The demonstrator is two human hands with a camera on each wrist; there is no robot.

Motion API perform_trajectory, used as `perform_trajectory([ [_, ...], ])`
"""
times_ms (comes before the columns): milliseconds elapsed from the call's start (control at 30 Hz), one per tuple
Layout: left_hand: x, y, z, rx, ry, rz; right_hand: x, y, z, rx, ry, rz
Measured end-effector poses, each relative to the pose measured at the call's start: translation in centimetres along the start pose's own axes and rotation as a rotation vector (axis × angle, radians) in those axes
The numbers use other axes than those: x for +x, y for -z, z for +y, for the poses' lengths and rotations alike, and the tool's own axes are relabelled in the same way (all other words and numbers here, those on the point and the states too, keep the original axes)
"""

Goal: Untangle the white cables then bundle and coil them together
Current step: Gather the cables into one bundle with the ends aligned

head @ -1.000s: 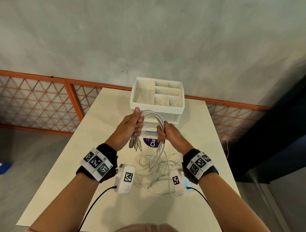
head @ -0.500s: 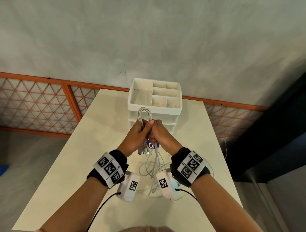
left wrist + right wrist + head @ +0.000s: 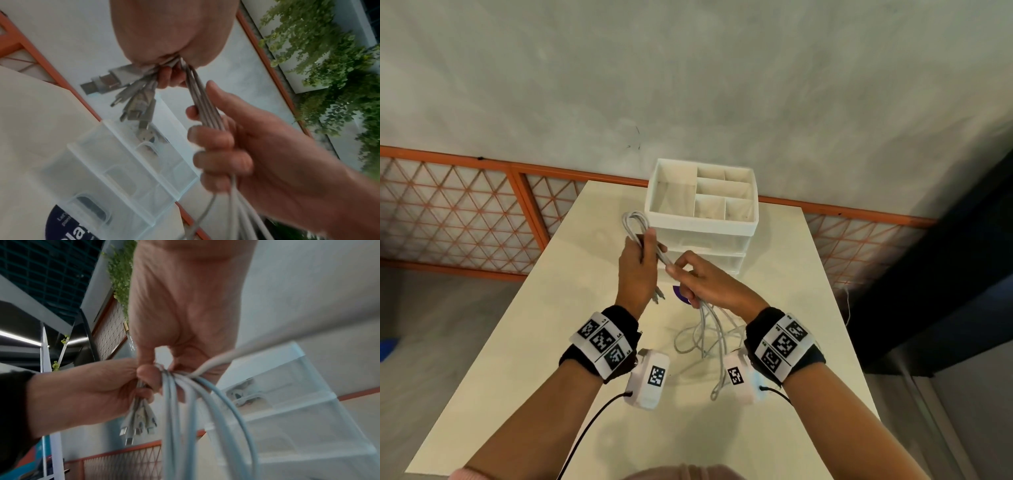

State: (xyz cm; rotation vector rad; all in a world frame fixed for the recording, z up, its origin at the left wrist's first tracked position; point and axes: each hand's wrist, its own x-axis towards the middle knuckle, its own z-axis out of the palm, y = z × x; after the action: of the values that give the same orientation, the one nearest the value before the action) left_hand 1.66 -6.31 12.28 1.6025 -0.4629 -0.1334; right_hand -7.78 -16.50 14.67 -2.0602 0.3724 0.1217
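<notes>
Left hand (image 3: pixel 637 265) clamps the looped white cables (image 3: pixel 650 246) before the drawer organizer (image 3: pixel 702 219); right hand (image 3: pixel 709 286) grips the trailing strands.

The worktop (image 3: pixel 524 342) is set against a wall, with a lattice fence (image 3: pixel 448 212) behind it. A compartmented organiser (image 3: pixel 702 219) stands at the worktop's far edge, near the middle. Both hands are held above the worktop, just in front of the organiser: the left hand (image 3: pixel 637 270) to the left, the right hand (image 3: pixel 709 284) just beside it. The cables (image 3: pixel 664 258) are gripped between the two, a loop (image 3: pixel 633 221) rising beyond the left hand, plug ends (image 3: pixel 658 295) hanging below it. The slack (image 3: pixel 705 339) trails onto the worktop between the wrists.
</notes>
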Motion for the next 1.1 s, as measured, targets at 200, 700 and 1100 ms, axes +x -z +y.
perform_trajectory([
  [200, 1.0, 0.4, 0.7, -0.116, 0.114, 0.119, -0.8, -0.6, -0.6, -0.113, 0.119, -0.163],
  [700, 2.0, 1.9, 1.5, -0.364, 0.018, 0.209, -2.2, 4.2, 2.0, -0.036, -0.009, -0.392],
  [1100, 2.2, 2.1, 2.3, -0.254, -0.075, -0.206, -2.8, 6.2, 0.3, -0.089, 0.151, 0.082],
])
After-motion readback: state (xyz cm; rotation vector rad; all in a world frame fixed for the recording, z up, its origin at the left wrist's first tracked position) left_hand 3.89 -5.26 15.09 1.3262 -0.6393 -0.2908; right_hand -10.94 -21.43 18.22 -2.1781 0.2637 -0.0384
